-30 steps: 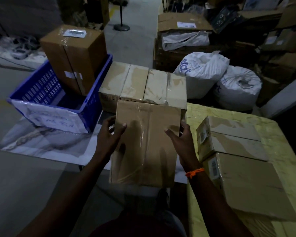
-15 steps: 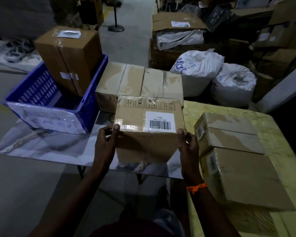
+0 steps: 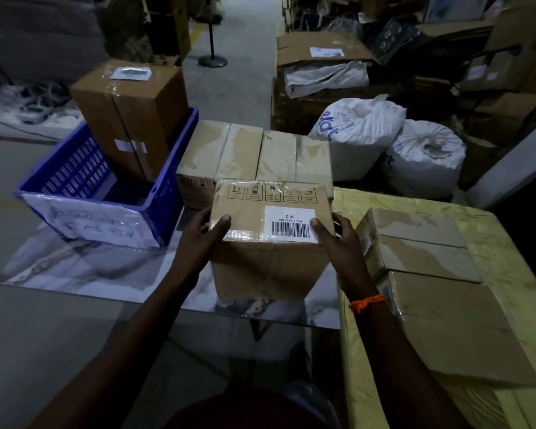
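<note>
A taped cardboard box (image 3: 270, 243) with a white barcode label on its top face stands on the marbled tabletop (image 3: 99, 267) in front of me. My left hand (image 3: 203, 235) grips its left side with the thumb on the top edge. My right hand (image 3: 338, 236) grips its right side, thumb beside the label. An orange band circles my right wrist. Just behind the box sits a row of similar taped cartons (image 3: 254, 153).
A blue plastic crate (image 3: 84, 193) at the left holds a tall brown carton (image 3: 130, 119). Two flat cartons (image 3: 424, 264) lie on the yellow-covered table (image 3: 492, 230) at the right. White sacks (image 3: 359, 131) and stacked boxes stand behind; a post base (image 3: 212, 61) stands in the aisle.
The box has been turned so that its labelled face is on top and set down on the marbled table. Both hands keep their hold on its sides.
</note>
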`<act>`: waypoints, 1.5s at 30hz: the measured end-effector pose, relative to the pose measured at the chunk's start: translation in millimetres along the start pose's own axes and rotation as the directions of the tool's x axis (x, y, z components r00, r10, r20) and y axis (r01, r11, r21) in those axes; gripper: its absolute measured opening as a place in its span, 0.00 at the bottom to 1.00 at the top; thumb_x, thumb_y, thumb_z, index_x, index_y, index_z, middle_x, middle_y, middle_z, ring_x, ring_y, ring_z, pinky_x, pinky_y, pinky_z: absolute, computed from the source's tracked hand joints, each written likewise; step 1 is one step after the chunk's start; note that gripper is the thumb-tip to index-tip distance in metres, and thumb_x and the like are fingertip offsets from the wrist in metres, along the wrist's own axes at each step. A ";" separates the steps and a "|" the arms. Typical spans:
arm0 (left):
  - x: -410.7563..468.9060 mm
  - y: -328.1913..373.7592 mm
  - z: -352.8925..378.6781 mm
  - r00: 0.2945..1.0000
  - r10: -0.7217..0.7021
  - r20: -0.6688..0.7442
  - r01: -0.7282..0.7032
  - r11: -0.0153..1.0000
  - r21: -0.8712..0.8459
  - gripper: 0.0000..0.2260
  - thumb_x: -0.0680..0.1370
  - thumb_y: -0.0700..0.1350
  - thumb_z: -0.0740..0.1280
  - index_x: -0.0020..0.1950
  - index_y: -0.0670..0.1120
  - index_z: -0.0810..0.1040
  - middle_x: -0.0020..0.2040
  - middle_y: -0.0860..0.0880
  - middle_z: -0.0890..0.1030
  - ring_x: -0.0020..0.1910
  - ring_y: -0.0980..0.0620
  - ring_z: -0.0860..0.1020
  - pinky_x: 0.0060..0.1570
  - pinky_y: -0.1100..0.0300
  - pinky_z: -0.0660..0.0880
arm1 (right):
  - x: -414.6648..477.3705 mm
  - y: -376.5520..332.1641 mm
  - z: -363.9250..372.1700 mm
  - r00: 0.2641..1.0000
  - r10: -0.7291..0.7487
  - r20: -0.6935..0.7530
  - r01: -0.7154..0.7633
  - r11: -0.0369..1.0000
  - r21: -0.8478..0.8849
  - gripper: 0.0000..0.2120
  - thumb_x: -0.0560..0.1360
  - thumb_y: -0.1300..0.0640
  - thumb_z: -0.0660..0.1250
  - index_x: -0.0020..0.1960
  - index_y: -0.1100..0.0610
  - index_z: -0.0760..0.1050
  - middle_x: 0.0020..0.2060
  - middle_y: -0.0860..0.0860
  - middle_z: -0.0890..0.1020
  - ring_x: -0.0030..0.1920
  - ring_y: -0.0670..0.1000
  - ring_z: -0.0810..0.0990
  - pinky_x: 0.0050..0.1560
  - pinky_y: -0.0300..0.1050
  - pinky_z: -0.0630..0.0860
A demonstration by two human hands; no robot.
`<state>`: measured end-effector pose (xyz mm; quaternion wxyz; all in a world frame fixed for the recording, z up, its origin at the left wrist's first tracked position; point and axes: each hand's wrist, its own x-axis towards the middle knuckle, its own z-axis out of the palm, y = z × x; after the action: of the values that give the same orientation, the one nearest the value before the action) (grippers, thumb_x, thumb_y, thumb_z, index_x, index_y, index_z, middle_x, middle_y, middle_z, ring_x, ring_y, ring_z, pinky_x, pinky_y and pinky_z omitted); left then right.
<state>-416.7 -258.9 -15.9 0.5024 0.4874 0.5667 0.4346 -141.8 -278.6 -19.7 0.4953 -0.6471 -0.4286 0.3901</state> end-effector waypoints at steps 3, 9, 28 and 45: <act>1.2 7.2 0.2 0.992 -0.014 0.124 0.017 1.000 -0.024 0.15 0.81 0.55 0.67 0.68 0.59 0.75 0.59 0.62 0.79 0.61 0.59 0.77 0.61 0.57 0.75 | 6.3 -4.2 1.2 0.990 0.025 0.137 -0.021 0.999 -0.030 0.25 0.77 0.42 0.73 0.71 0.50 0.77 0.60 0.45 0.85 0.62 0.45 0.83 0.67 0.52 0.78; -27.4 7.0 -23.2 0.986 0.046 0.162 -0.033 0.996 -0.083 0.19 0.81 0.48 0.69 0.72 0.53 0.75 0.61 0.55 0.83 0.58 0.59 0.82 0.53 0.62 0.81 | -16.8 1.4 11.2 0.993 0.031 0.110 -0.039 0.996 0.075 0.24 0.77 0.45 0.74 0.70 0.50 0.77 0.60 0.45 0.85 0.61 0.45 0.83 0.64 0.46 0.78; -91.6 -70.7 -67.4 0.968 -0.206 0.142 0.243 0.907 -0.343 0.30 0.76 0.69 0.66 0.73 0.55 0.73 0.67 0.55 0.80 0.68 0.52 0.77 0.57 0.48 0.77 | -80.2 36.2 8.4 0.932 0.339 0.127 -0.361 0.896 0.258 0.22 0.81 0.33 0.60 0.61 0.45 0.83 0.56 0.52 0.87 0.61 0.57 0.82 0.62 0.60 0.78; -85.4 -118.1 -46.8 0.934 -0.348 0.075 0.355 0.929 -0.109 0.21 0.79 0.54 0.71 0.71 0.53 0.76 0.64 0.55 0.81 0.59 0.55 0.81 0.50 0.56 0.79 | -98.7 118.9 28.6 0.888 0.435 0.147 -0.449 0.890 0.079 0.12 0.79 0.59 0.72 0.62 0.57 0.82 0.52 0.53 0.88 0.56 0.56 0.85 0.60 0.54 0.82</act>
<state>-475.2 -360.8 -114.0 0.6158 0.3584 0.6036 0.3578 -180.8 -379.6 -133.6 0.4006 -0.6736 -0.2776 0.5556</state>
